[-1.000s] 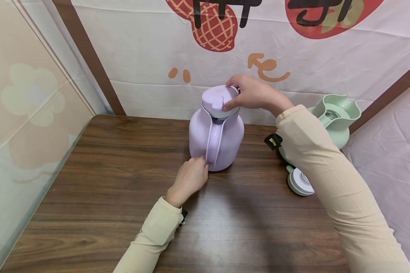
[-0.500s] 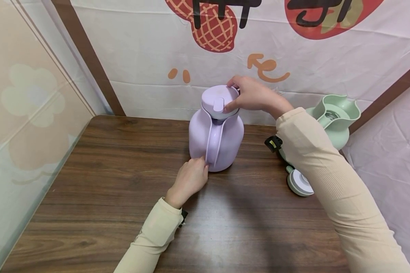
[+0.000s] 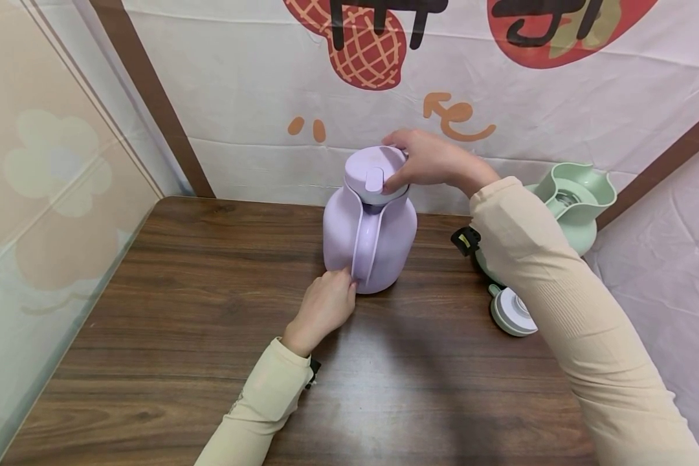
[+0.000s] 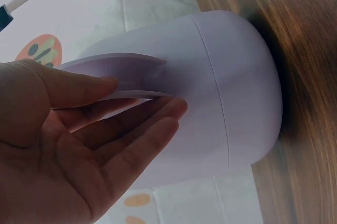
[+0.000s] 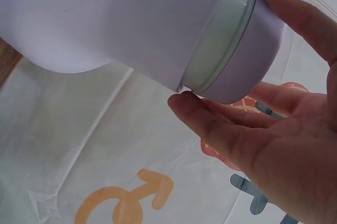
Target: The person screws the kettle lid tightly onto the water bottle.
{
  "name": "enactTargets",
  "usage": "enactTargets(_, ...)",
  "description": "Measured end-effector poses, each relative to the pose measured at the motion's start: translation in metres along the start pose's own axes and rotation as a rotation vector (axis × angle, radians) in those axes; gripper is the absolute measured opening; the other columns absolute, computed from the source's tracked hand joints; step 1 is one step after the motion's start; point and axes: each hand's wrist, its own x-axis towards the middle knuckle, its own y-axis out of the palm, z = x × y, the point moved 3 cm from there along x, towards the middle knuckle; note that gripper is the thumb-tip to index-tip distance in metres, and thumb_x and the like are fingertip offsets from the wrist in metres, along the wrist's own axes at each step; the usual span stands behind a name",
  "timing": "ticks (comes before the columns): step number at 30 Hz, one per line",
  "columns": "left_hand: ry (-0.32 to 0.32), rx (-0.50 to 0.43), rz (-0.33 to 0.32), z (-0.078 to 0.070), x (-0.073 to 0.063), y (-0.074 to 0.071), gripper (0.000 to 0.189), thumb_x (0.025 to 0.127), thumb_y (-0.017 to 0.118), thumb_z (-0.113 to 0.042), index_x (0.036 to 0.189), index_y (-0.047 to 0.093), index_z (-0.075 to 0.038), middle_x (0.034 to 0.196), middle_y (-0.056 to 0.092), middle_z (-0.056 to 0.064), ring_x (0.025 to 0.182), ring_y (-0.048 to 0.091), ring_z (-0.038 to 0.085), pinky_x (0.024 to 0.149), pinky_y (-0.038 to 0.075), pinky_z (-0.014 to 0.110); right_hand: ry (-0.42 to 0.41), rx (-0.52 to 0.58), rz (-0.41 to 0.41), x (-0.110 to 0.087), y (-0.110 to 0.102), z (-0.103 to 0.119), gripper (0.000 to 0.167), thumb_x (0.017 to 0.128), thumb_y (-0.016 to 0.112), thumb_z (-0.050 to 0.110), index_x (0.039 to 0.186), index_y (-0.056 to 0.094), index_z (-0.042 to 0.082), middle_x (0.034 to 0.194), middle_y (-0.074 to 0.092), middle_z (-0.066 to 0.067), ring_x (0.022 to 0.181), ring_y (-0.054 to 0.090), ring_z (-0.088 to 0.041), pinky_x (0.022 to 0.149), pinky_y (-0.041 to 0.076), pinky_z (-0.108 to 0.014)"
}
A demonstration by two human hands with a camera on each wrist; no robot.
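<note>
A purple thermos jug (image 3: 338, 223) stands upright near the back of the table. My left hand (image 3: 323, 307) pinches the lower part of its handle (image 3: 366, 249). In the left wrist view, the thumb lies on one side of that handle and the fingers on the other. Above, my right hand (image 3: 428, 160) grips the round purple lid (image 3: 367, 162) by its edge, thumb near the lid's tab (image 3: 375, 181). The right wrist view shows a pale band (image 5: 224, 39) between lid (image 5: 250, 55) and jug body, with the fingertips at the jug's rim.
A green jug (image 3: 579, 226) with an open top stands at the right, partly behind my right sleeve. In front of it a green and white lid (image 3: 512, 314) lies on the wooden table (image 3: 210, 310). A printed cloth wall (image 3: 250, 84) rises directly behind the table.
The purple lid's tab has turned slightly to the right and points more toward the handle. Both hands keep their holds, and the jug stays in place.
</note>
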Motion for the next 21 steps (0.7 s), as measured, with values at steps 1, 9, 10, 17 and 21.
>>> enactTargets(1, -0.002, 0.000, 0.000, 0.0000, 0.0000, -0.0001, 0.009, 0.083, 0.060, -0.004, 0.076, 0.058, 0.002, 0.070, 0.062, 0.018, 0.064, 0.062, 0.037, 0.055, 0.046, 0.047, 0.005, -0.001, 0.008, 0.0003, 0.0000, 0.0006, 0.074, 0.074, 0.072, 0.016, 0.137, 0.036, 0.003, 0.134, 0.042, -0.013, 0.112, 0.043, -0.024, 0.095, 0.033, -0.037)
enactTargets(9, 0.000, 0.003, 0.002, 0.0003, 0.0000, 0.0001, 0.009, 0.083, 0.060, -0.004, 0.076, 0.058, 0.002, 0.069, 0.061, 0.018, 0.063, 0.062, 0.037, 0.054, 0.046, 0.046, 0.048, -0.009, 0.046, 0.0017, -0.0001, 0.0036, 0.074, 0.074, 0.072, 0.015, 0.138, 0.037, 0.004, 0.135, 0.040, -0.013, 0.112, 0.041, -0.024, 0.095, 0.033, -0.037)
enactTargets(10, 0.000, 0.003, 0.001, 0.0001, -0.0001, -0.0002, 0.009, 0.083, 0.060, -0.004, 0.076, 0.058, 0.002, 0.069, 0.061, 0.018, 0.063, 0.062, 0.037, 0.054, 0.046, 0.046, 0.051, -0.009, 0.047, 0.0018, 0.0000, 0.0033, 0.074, 0.074, 0.072, 0.015, 0.137, 0.037, 0.004, 0.135, 0.040, -0.013, 0.112, 0.041, -0.024, 0.095, 0.033, -0.037)
enactTargets(17, -0.002, 0.003, 0.003, -0.0006, -0.0011, -0.0005, 0.009, 0.083, 0.060, -0.004, 0.077, 0.058, 0.003, 0.070, 0.062, 0.018, 0.064, 0.062, 0.037, 0.055, 0.046, 0.047, 0.035, 0.018, 0.035, 0.0006, 0.0005, 0.0000, 0.071, 0.074, 0.072, 0.011, 0.136, 0.038, 0.002, 0.135, 0.041, -0.014, 0.113, 0.040, -0.024, 0.096, 0.032, -0.037)
enactTargets(21, 0.004, 0.006, -0.002, -0.0003, -0.0009, -0.0004, 0.010, 0.082, 0.061, -0.004, 0.076, 0.058, 0.003, 0.069, 0.061, 0.018, 0.063, 0.061, 0.037, 0.054, 0.046, 0.046, 0.035, 0.034, 0.020, -0.0004, 0.0011, -0.0015, 0.070, 0.075, 0.071, 0.011, 0.136, 0.039, 0.003, 0.134, 0.041, -0.014, 0.113, 0.041, -0.024, 0.096, 0.033, -0.037)
